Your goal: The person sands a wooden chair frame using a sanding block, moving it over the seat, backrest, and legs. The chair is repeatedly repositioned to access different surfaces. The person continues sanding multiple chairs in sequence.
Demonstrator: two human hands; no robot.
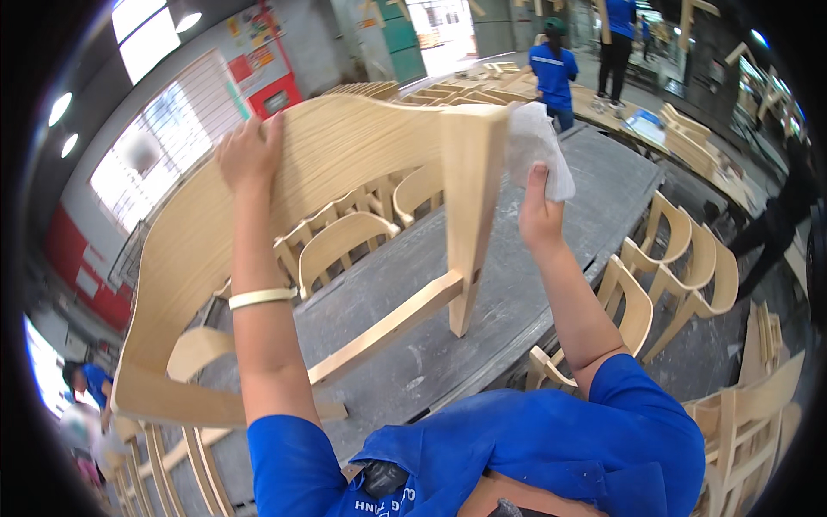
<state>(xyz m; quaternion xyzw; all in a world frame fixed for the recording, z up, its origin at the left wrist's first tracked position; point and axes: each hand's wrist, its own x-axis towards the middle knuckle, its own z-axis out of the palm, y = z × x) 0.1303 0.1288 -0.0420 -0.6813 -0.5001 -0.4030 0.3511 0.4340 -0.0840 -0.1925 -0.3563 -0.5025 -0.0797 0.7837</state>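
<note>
- The left hand [250,153] gripped the upper edge of an unfinished wooden chair frame [258,224], fingers curled over the curved plywood back, and held it tipped up in front of the person.
- A pale band [262,297] sat on the left wrist.
- The right hand [536,207] clutched a crumpled white cloth [538,142] and pressed it against the top of the chair's tapered leg [469,215], which pointed down toward the grey workbench [551,233].
- The chair frame was lifted above the bench, its lower rail [388,327] running down to the left.
- More bare wooden chairs [680,258] stood just beside the bench on the right, and others [345,241] behind the lifted frame.
- Two people in blue shirts [551,73] stood well apart at the far end of the workshop.
</note>
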